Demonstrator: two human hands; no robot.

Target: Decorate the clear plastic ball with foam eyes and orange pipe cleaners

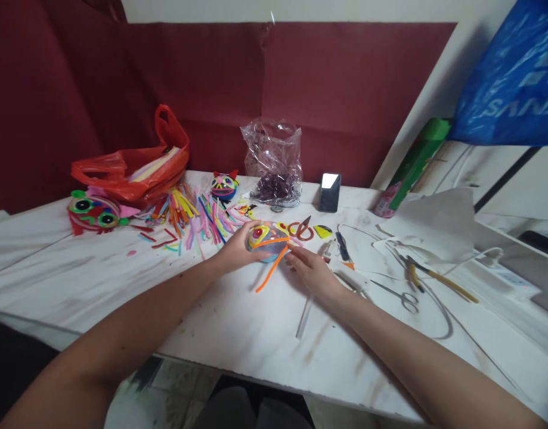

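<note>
A round craft ball (pixel 269 247) with a grey front, yellow-rimmed eyes and orange trim sits in my left hand (pixel 240 247), whose fingers wrap round its left side. My right hand (pixel 312 268) is at the ball's right edge, fingertips pinched on an orange pipe cleaner (pixel 272 271). One length of the pipe cleaner runs across the ball's face, and its loose end hangs down to the left. Just right of the hands lie red-handled scissors (pixel 303 230), a yellow and black piece (pixel 322 231) and a white glue gun (pixel 349 277), partly hidden by my right hand.
Cut pipe cleaners (pixel 206 223) lie in piles at left, near a finished-looking face ball (pixel 95 213), a smaller one (pixel 224 186) and a red bag (pixel 135 173). Behind stand a clear bag (pixel 276 167) and a phone (pixel 330 193). Pliers (pixel 443 278), small scissors (pixel 405 300) and cords lie at right.
</note>
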